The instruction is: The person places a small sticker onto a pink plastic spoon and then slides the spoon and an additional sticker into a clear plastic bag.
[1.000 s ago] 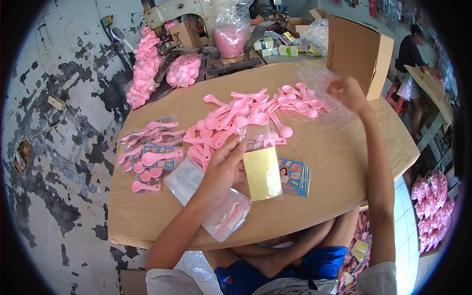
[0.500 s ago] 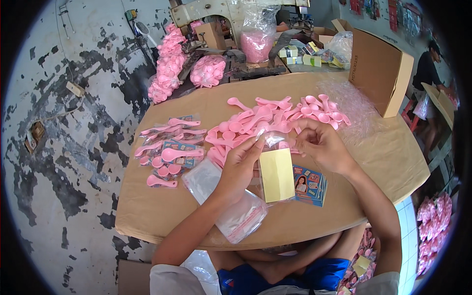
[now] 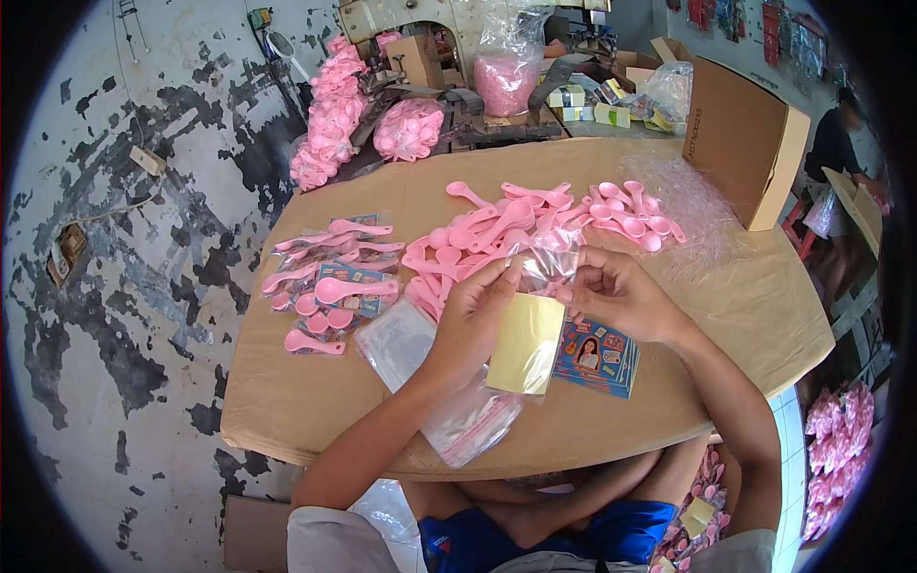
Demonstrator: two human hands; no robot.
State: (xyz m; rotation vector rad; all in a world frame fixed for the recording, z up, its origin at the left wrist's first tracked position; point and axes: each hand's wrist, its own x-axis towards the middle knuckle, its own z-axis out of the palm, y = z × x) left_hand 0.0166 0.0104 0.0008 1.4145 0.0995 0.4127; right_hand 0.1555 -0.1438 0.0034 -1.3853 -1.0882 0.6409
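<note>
Both hands hold one small clear plastic bag (image 3: pixel 549 265) above the brown table (image 3: pixel 745 315). My left hand (image 3: pixel 475 315) pinches its left edge and my right hand (image 3: pixel 616 294) pinches its right edge. A yellow card (image 3: pixel 525 344) hangs below my left hand, held or resting against it. A loose heap of pink plastic spoons (image 3: pixel 516 229) lies just beyond the hands. A small stack of colourful printed cards (image 3: pixel 597 355) sits under my right wrist. Flat clear bags (image 3: pixel 406 344) lie beneath my left forearm.
Bagged pink spoons with cards (image 3: pixel 330 282) lie at the left of the table. A crumpled clear sheet (image 3: pixel 693 205) and an open cardboard box (image 3: pixel 745 143) stand at the far right. Big sacks of pink spoons (image 3: pixel 406 129) sit behind. Another person (image 3: pixel 841 143) works at right.
My right hand came back from the far spoon pile to meet my left hand. Both now pinch the clear bag, with the yellow card still by my left hand.
</note>
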